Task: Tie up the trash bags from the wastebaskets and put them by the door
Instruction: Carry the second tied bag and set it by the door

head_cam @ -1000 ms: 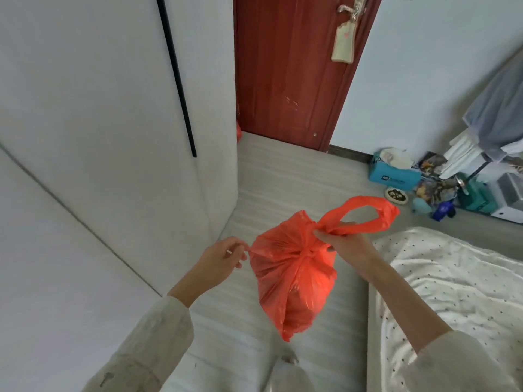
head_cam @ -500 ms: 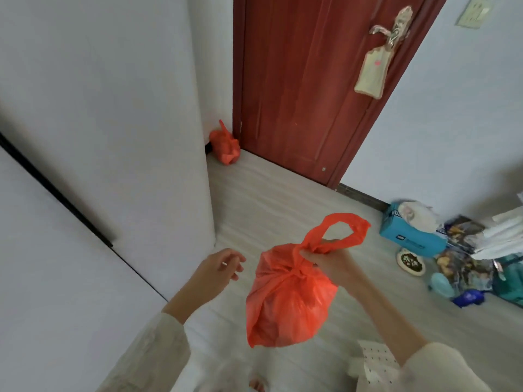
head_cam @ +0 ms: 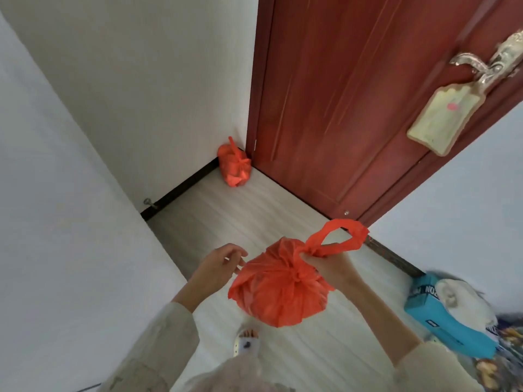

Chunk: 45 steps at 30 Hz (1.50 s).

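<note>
A full orange trash bag (head_cam: pixel 278 292), knotted at the top, hangs from my right hand (head_cam: pixel 331 267), which grips it at the knot below the looped handle. My left hand (head_cam: pixel 218 267) is just left of the bag with its fingers loosely apart, touching or almost touching the bag's edge; I cannot tell which. A second tied orange trash bag (head_cam: pixel 234 165) sits on the floor in the corner, against the white wall and the frame of the red-brown door (head_cam: pixel 339 103).
A white wall (head_cam: pixel 70 222) runs close along my left. A blue tissue box (head_cam: pixel 441 318) and small clutter lie by the right wall. A metal door stopper (head_cam: pixel 149 203) juts from the baseboard. My slippered foot (head_cam: pixel 246 338) stands on the pale wood floor.
I have walked toward the door; it and the corner bag look much nearer. The bed has left the view. My left hand let go of the bag's edge and opened.
</note>
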Each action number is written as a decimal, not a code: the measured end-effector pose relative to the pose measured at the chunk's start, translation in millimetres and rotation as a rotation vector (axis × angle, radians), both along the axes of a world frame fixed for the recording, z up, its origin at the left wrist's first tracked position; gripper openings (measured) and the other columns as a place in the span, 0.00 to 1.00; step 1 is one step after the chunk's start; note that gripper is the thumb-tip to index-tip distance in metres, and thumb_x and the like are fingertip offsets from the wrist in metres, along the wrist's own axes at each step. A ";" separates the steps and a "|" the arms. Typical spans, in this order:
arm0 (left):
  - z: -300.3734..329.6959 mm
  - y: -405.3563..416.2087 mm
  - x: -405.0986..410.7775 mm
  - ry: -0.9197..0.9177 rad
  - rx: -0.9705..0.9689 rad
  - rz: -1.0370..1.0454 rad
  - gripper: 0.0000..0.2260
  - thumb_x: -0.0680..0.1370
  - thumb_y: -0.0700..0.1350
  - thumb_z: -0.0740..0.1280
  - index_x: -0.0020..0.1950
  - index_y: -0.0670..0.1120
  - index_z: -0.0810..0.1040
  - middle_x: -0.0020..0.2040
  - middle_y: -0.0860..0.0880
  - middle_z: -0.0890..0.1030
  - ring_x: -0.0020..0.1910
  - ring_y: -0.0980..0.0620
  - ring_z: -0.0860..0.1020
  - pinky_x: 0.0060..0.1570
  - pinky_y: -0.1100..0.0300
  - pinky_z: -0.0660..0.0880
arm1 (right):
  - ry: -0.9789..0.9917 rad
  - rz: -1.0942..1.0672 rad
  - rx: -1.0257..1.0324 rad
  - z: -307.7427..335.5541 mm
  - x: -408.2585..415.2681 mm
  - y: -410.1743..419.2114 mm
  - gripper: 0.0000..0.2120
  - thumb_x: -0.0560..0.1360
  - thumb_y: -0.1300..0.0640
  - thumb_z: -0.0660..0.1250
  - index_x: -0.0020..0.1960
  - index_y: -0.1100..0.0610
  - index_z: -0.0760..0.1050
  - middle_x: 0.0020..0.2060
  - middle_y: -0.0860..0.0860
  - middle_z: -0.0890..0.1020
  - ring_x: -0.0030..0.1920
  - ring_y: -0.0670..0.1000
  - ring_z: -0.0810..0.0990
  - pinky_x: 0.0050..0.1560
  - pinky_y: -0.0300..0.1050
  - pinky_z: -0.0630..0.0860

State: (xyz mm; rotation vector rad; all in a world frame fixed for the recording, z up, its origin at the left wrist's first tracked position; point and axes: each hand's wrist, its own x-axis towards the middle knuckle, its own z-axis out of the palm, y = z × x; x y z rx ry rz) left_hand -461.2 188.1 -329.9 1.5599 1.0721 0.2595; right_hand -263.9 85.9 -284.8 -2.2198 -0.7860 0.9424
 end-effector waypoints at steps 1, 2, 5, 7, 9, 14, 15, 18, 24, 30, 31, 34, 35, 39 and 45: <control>0.3 16.7 15.2 0.007 0.003 0.007 0.15 0.79 0.39 0.56 0.39 0.54 0.74 0.36 0.54 0.78 0.30 0.61 0.77 0.35 0.66 0.72 | -0.002 0.014 -0.003 -0.3 14.2 21.0 0.06 0.71 0.56 0.70 0.44 0.59 0.81 0.33 0.49 0.80 0.36 0.49 0.78 0.41 0.43 0.75; 1.0 32.7 28.5 0.021 0.009 0.012 0.15 0.79 0.39 0.56 0.38 0.54 0.75 0.35 0.55 0.79 0.29 0.62 0.77 0.34 0.67 0.72 | -0.002 0.024 -0.003 -0.3 27.7 42.0 0.06 0.71 0.56 0.70 0.43 0.59 0.80 0.31 0.48 0.78 0.34 0.47 0.76 0.37 0.39 0.73; 0.4 82.0 60.2 0.045 -0.001 0.048 0.14 0.79 0.39 0.56 0.39 0.54 0.74 0.36 0.54 0.79 0.28 0.65 0.77 0.31 0.73 0.70 | -0.008 0.061 0.009 -1.7 65.2 109.1 0.07 0.71 0.56 0.70 0.38 0.58 0.79 0.28 0.47 0.77 0.31 0.46 0.75 0.32 0.36 0.70; -5.1 116.4 76.2 0.058 -0.017 0.122 0.15 0.79 0.39 0.56 0.39 0.53 0.74 0.36 0.53 0.78 0.27 0.66 0.76 0.29 0.75 0.69 | 0.008 0.071 0.012 -7.9 89.9 156.6 0.10 0.71 0.55 0.70 0.33 0.57 0.77 0.29 0.50 0.78 0.33 0.50 0.77 0.36 0.43 0.74; -14.7 149.5 90.3 0.071 -0.027 0.213 0.15 0.79 0.39 0.56 0.39 0.54 0.74 0.36 0.53 0.78 0.26 0.66 0.76 0.29 0.74 0.69 | 0.014 0.076 -0.005 -19.7 112.5 204.2 0.12 0.71 0.54 0.71 0.32 0.59 0.76 0.35 0.59 0.83 0.39 0.58 0.81 0.46 0.52 0.79; -38.6 227.4 133.1 0.070 -0.092 0.458 0.15 0.79 0.36 0.55 0.39 0.52 0.74 0.35 0.50 0.76 0.23 0.65 0.74 0.25 0.75 0.67 | 0.065 0.154 -0.113 -59.4 158.3 317.2 0.14 0.71 0.51 0.69 0.40 0.63 0.81 0.42 0.64 0.84 0.47 0.62 0.82 0.54 0.57 0.77; -41.8 240.8 141.1 0.075 -0.109 0.507 0.15 0.79 0.35 0.55 0.38 0.51 0.73 0.35 0.50 0.76 0.23 0.65 0.74 0.24 0.74 0.66 | 0.085 0.180 -0.155 -68.1 166.3 338.2 0.13 0.70 0.51 0.69 0.37 0.61 0.80 0.40 0.63 0.84 0.45 0.62 0.83 0.52 0.58 0.78; -52.2 274.3 160.5 0.077 -0.156 0.604 0.15 0.79 0.36 0.55 0.39 0.51 0.73 0.35 0.50 0.76 0.23 0.66 0.74 0.27 0.72 0.68 | 0.277 0.203 -0.240 -82.2 179.5 402.1 0.10 0.73 0.59 0.65 0.33 0.57 0.74 0.30 0.57 0.80 0.25 0.51 0.82 0.31 0.46 0.82; -82.9 343.2 169.6 0.078 -0.198 0.757 0.14 0.79 0.36 0.55 0.40 0.50 0.74 0.34 0.50 0.77 0.25 0.65 0.75 0.30 0.70 0.70 | 0.584 0.018 -0.419 -135.3 181.9 517.5 0.05 0.76 0.65 0.61 0.41 0.59 0.70 0.33 0.55 0.72 0.23 0.49 0.74 0.17 0.33 0.72; -167.4 418.7 150.7 0.079 -0.238 0.836 0.15 0.79 0.38 0.57 0.39 0.56 0.74 0.27 0.62 0.80 0.26 0.64 0.76 0.29 0.74 0.70 | 0.600 -0.053 -0.429 -233.0 155.8 617.1 0.04 0.76 0.63 0.61 0.50 0.60 0.72 0.35 0.55 0.76 0.23 0.47 0.77 0.21 0.35 0.75; -183.3 431.9 148.7 0.087 -0.245 0.828 0.15 0.79 0.38 0.57 0.39 0.56 0.74 0.27 0.61 0.80 0.26 0.64 0.76 0.29 0.74 0.70 | 0.635 -0.086 -0.432 -250.8 151.0 632.2 0.03 0.76 0.63 0.61 0.48 0.59 0.73 0.35 0.56 0.76 0.27 0.49 0.78 0.22 0.35 0.76; -235.2 474.9 143.2 0.101 -0.274 0.815 0.15 0.79 0.37 0.56 0.40 0.55 0.73 0.33 0.54 0.79 0.26 0.65 0.76 0.29 0.74 0.70 | 0.790 -0.223 -0.439 -312.9 140.3 671.1 0.04 0.77 0.61 0.61 0.45 0.59 0.73 0.37 0.56 0.78 0.32 0.51 0.81 0.23 0.36 0.77; -253.3 490.0 140.8 0.103 -0.284 0.820 0.14 0.79 0.37 0.56 0.41 0.54 0.73 0.35 0.52 0.78 0.26 0.65 0.76 0.29 0.74 0.70 | 0.839 -0.261 -0.436 -336.6 138.0 682.7 0.05 0.77 0.61 0.60 0.46 0.59 0.73 0.37 0.57 0.80 0.29 0.50 0.82 0.24 0.36 0.78; -323.0 541.6 132.2 0.123 -0.304 0.842 0.13 0.78 0.38 0.55 0.42 0.53 0.73 0.35 0.53 0.78 0.26 0.63 0.76 0.33 0.67 0.71 | 0.923 -0.355 -0.433 -423.4 129.0 724.4 0.11 0.79 0.58 0.58 0.42 0.61 0.73 0.22 0.55 0.81 0.22 0.49 0.81 0.24 0.38 0.78; -418.6 579.2 125.7 0.182 -0.330 0.845 0.12 0.78 0.38 0.56 0.42 0.53 0.73 0.35 0.54 0.77 0.33 0.53 0.76 0.37 0.60 0.71 | 0.938 -0.351 -0.431 -532.5 113.6 785.9 0.14 0.81 0.56 0.53 0.42 0.61 0.72 0.23 0.55 0.81 0.21 0.49 0.80 0.22 0.37 0.77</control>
